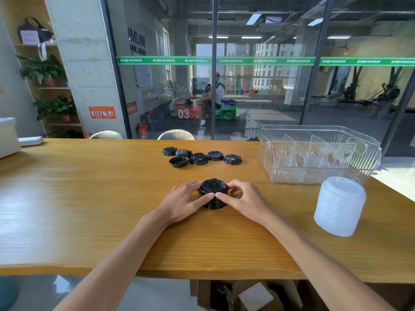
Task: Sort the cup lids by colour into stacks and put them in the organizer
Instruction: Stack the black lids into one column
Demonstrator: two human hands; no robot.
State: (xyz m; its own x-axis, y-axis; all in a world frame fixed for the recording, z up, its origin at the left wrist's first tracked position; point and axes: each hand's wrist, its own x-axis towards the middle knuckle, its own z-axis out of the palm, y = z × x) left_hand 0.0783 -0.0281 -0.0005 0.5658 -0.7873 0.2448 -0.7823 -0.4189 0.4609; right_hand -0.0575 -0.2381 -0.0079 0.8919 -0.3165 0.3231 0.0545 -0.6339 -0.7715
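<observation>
Both hands are cupping a short stack of black lids (213,194) on the wooden table (89,198), left hand (187,199) and right hand (241,198) curling round its sides, thumbs meeting in front. Squeezing unevenly risks toppling it. More black lids (198,158) are lying loose beyond; the white stack (340,206) is leaning beside the clear organizer (318,153).

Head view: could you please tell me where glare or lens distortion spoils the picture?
Head view: sunlight whitens the table at its left and far right edges; the glass wall carries reflections; the wide lens bends the shelf and the frame's edges; the white stack leans outward and looks soft; the black stack between both hands stays sharp.
</observation>
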